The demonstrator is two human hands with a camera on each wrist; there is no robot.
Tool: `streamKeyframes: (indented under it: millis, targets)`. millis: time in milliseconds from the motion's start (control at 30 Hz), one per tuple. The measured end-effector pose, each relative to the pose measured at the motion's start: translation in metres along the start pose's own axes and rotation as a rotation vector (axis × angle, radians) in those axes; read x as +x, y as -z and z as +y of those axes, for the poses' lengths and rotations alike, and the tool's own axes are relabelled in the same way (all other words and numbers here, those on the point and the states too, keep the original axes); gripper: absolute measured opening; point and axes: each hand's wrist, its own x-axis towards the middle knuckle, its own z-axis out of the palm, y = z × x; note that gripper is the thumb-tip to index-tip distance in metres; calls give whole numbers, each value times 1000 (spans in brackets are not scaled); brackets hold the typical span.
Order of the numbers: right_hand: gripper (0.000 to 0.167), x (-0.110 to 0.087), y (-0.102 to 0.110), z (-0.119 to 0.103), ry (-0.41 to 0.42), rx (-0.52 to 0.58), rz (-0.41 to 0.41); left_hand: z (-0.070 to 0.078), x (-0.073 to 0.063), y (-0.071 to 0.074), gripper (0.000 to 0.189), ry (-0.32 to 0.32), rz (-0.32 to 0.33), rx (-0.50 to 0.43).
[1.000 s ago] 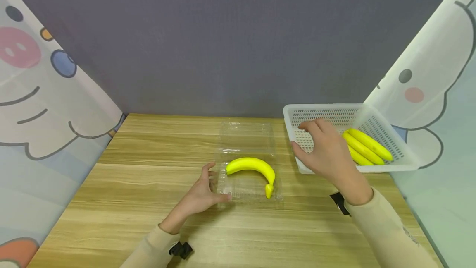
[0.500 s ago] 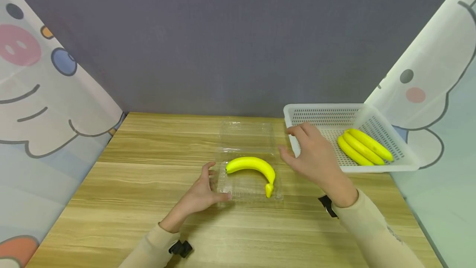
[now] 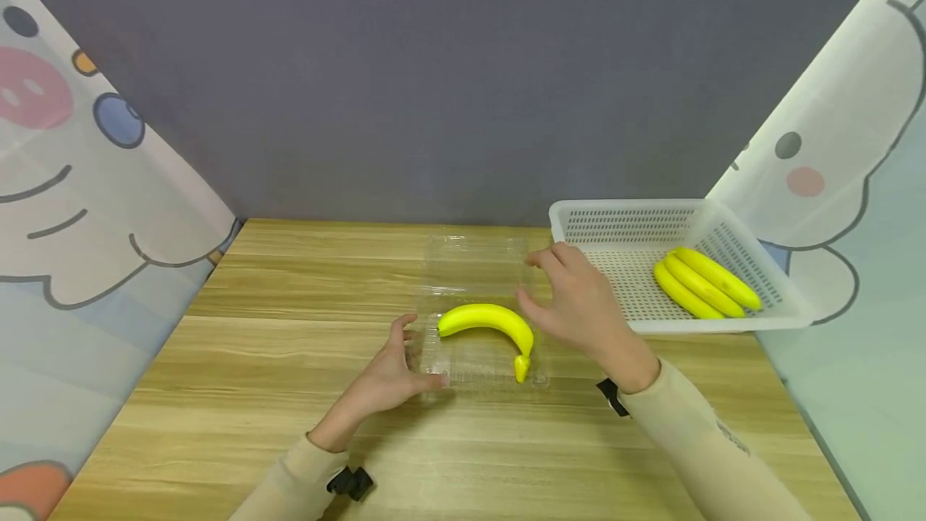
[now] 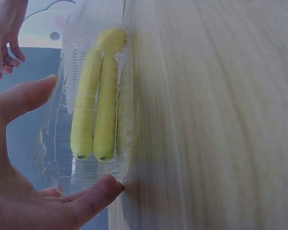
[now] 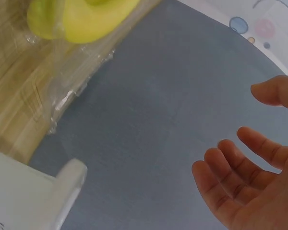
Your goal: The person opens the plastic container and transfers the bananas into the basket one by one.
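Note:
A clear plastic clamshell box [image 3: 477, 368] lies on the table with its lid folded back toward the wall. My left hand [image 3: 387, 372] grips its left end, thumb at the front corner and fingers curved round the side. Inside lies a yellow banana [image 3: 488, 318]; through the wall, the left wrist view shows another banana [image 4: 105, 110] stacked with it. My right hand [image 3: 579, 304] hovers over the box's right edge, loosely bent and holding nothing. In the right wrist view its fingers [image 5: 225, 179] are apart from everything.
A white perforated basket [image 3: 615, 326] stands at the back right, with several bananas [image 3: 705, 284] at its right end. The wooden table [image 3: 289, 296] ends at a grey wall [image 3: 463, 87]. Printed panels [image 3: 832, 183] flank both sides.
My right hand has moved left, from above the basket to the box's right edge, still holding nothing. My left hand and the box have stayed put.

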Motion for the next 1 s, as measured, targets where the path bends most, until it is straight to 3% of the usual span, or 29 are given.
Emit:
streamKeyframes:
  millis: [333, 1000]
  targets:
    - [32, 2, -18, -7, -73, 19, -159, 0, 0, -1, 116, 0, -8, -2]
    - [41, 9, -61, -16, -9, -87, -334, -4, 2, 0, 115, -16, -4, -1]
